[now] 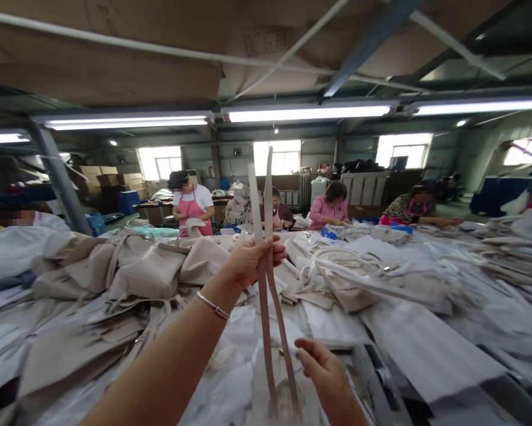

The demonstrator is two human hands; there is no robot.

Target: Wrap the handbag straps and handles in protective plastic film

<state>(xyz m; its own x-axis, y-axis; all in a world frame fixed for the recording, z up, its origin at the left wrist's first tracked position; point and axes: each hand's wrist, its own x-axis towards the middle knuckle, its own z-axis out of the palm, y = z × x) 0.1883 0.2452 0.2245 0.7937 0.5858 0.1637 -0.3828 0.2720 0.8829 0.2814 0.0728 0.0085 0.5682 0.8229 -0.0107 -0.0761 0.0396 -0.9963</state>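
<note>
My left hand point(250, 260), with a thin bracelet on its wrist, is raised and closed around two long pale pink straps point(268, 307). The straps stand upright, their tips reaching above the hand and their lower ends running down to a beige bag point(274, 408) at the bottom of the view. My right hand point(323, 370) sits lower, just right of the straps, fingers curled near them; whether it grips a strap is unclear.
A big worktable is heaped with beige bags point(136, 266) on the left and white cloth covers point(425, 343) on the right. Several other people work at the far side, one in a pink apron point(191, 207). Cardboard boxes point(115, 177) stand at the back left.
</note>
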